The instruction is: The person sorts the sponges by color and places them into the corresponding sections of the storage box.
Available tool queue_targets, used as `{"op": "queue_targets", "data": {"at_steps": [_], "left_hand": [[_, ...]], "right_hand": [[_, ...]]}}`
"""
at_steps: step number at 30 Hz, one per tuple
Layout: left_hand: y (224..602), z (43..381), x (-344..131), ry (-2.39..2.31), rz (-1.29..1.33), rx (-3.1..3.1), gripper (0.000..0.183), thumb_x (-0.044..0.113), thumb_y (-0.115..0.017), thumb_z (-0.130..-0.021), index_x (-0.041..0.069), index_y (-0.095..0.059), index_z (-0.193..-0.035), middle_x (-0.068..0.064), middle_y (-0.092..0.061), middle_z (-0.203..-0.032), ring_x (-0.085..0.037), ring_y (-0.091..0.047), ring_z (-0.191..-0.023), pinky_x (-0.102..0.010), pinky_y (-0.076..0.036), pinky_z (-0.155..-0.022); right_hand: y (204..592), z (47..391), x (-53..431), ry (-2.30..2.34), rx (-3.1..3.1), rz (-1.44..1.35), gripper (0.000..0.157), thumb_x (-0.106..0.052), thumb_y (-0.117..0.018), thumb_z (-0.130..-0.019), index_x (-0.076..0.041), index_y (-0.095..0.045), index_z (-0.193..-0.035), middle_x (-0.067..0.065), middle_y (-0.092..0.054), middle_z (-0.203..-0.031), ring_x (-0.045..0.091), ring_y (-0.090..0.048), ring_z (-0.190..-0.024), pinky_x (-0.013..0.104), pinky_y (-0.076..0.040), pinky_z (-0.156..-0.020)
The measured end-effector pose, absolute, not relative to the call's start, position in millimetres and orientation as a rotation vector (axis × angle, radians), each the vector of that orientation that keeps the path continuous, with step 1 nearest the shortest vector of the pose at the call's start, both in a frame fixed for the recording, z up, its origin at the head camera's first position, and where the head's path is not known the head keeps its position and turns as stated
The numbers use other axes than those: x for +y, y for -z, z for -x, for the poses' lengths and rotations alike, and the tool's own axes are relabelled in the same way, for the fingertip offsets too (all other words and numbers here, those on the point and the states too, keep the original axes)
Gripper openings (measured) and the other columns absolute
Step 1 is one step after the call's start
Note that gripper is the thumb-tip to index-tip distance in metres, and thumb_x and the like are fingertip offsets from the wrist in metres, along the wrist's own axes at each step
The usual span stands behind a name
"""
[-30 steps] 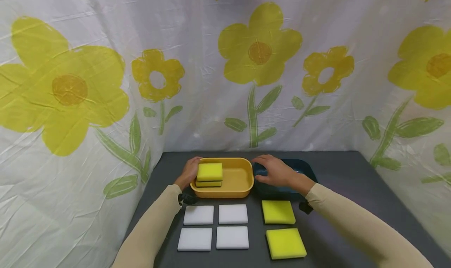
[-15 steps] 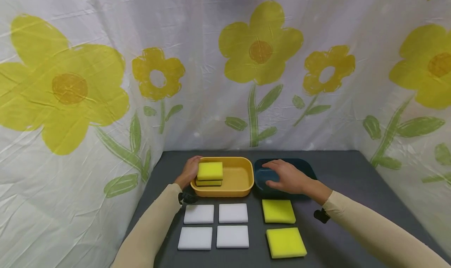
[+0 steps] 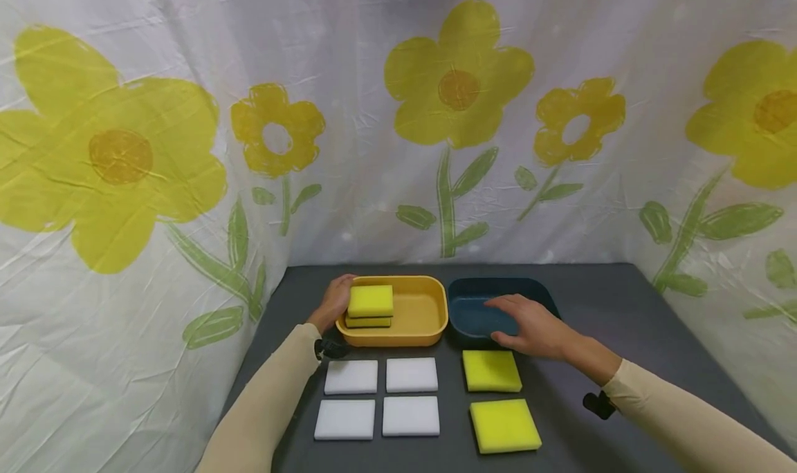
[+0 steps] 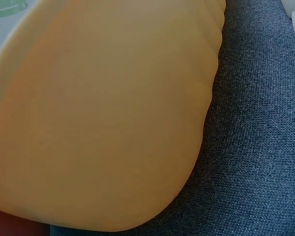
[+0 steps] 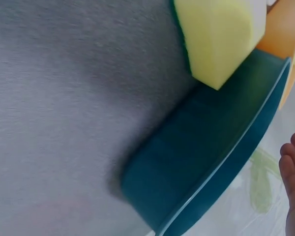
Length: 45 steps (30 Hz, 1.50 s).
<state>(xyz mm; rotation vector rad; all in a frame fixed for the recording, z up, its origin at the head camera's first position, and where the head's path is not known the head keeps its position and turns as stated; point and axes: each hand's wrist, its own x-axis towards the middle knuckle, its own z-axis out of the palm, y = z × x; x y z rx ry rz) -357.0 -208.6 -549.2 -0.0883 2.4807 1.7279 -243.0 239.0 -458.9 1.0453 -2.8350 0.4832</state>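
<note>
At the left end of a yellow basin [image 3: 420, 338], my left hand [image 3: 335, 305] grips the rim, its fingers at the far left corner. Two yellow sponges with dark undersides lie stacked inside the basin; the upper sponge [image 3: 370, 301] hides most of the lower. My right hand [image 3: 534, 326] is over the front right part of a dark blue basin [image 3: 467, 321], fingers relaxed and apart from the thumb, holding nothing. In the right wrist view, its fingertips [image 5: 291, 169] show beyond the blue basin's rim. Nearer me lie two more sponges, a back one [image 3: 492, 371] and a front one [image 3: 506, 426].
Several white sponge blocks, including a front left block [image 3: 345, 420], lie in two rows before the yellow basin. Both basins stand side by side on a dark grey table [image 3: 598, 300]. A flower-printed curtain [image 3: 361, 203] closes off the back and sides.
My right hand has moved right and toward me, from the gap between the basins to the blue basin's front right part. My left hand and the sponges have stayed put.
</note>
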Motion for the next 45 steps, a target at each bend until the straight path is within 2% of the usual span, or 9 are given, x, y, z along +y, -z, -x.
{"op": "queue_targets", "data": {"at_steps": [6, 18, 24, 30, 37, 45], "left_hand": [[549, 357, -210, -1.748, 0.102, 2.462, 0.05, 0.026, -0.028, -0.12, 0.005, -0.06, -0.152, -0.023, -0.059, -0.151, -0.041, -0.058, -0.135, -0.06, -0.046, -0.117], [548, 358, -212, -1.745, 0.102, 2.459, 0.049, 0.027, -0.028, -0.12, 0.003, -0.058, -0.152, -0.024, -0.058, -0.151, -0.04, -0.057, -0.136, -0.06, -0.045, -0.118], [551, 358, -213, -1.734, 0.082, 2.459, 0.05, 0.026, -0.027, -0.12, 0.003, -0.058, -0.153, -0.023, -0.058, -0.152, -0.041, -0.057, -0.138, -0.06, -0.044, -0.119], [549, 356, -212, -1.734, 0.073, 2.449, 0.051, 0.027, -0.026, -0.121, 0.004, -0.056, -0.155, -0.023, -0.057, -0.153, -0.041, -0.056, -0.138, -0.061, -0.044, -0.119], [548, 354, -210, -1.729, 0.09, 2.445, 0.051, 0.028, -0.027, -0.12, 0.006, -0.057, -0.155, -0.023, -0.057, -0.154, -0.04, -0.056, -0.137, -0.06, -0.045, -0.118], [549, 354, -209, -1.735, 0.094, 2.452, 0.05, 0.028, -0.027, -0.12, 0.006, -0.058, -0.154, -0.022, -0.057, -0.153, -0.04, -0.057, -0.137, -0.06, -0.045, -0.118]], "right_hand": [[457, 225, 250, -0.482, -2.87, -1.044, 0.056, -0.029, -0.079, -0.103, -0.005, -0.063, -0.151, 0.015, -0.067, -0.149, 0.04, -0.065, -0.134, 0.061, -0.058, -0.103], [462, 194, 265, -0.501, -2.932, -1.058, 0.052, -0.028, -0.08, -0.102, -0.007, -0.066, -0.147, 0.011, -0.069, -0.145, 0.035, -0.068, -0.128, 0.054, -0.061, -0.097], [466, 180, 271, -0.55, -2.969, -1.146, 0.052, -0.032, -0.081, -0.101, -0.008, -0.067, -0.145, 0.008, -0.07, -0.142, 0.033, -0.069, -0.126, 0.051, -0.062, -0.097], [475, 170, 276, -0.585, -2.99, -1.263, 0.05, -0.04, -0.082, -0.099, -0.015, -0.07, -0.141, 0.004, -0.071, -0.141, 0.03, -0.069, -0.126, 0.049, -0.062, -0.097], [486, 159, 283, -0.676, -3.036, -1.309, 0.058, -0.049, -0.082, -0.098, -0.016, -0.069, -0.143, 0.0, -0.07, -0.142, 0.023, -0.069, -0.126, 0.044, -0.062, -0.097], [497, 148, 283, -0.694, -3.026, -1.34, 0.066, -0.051, -0.084, -0.095, -0.017, -0.065, -0.148, 0.0, -0.069, -0.144, 0.018, -0.067, -0.128, 0.039, -0.062, -0.099]]}}
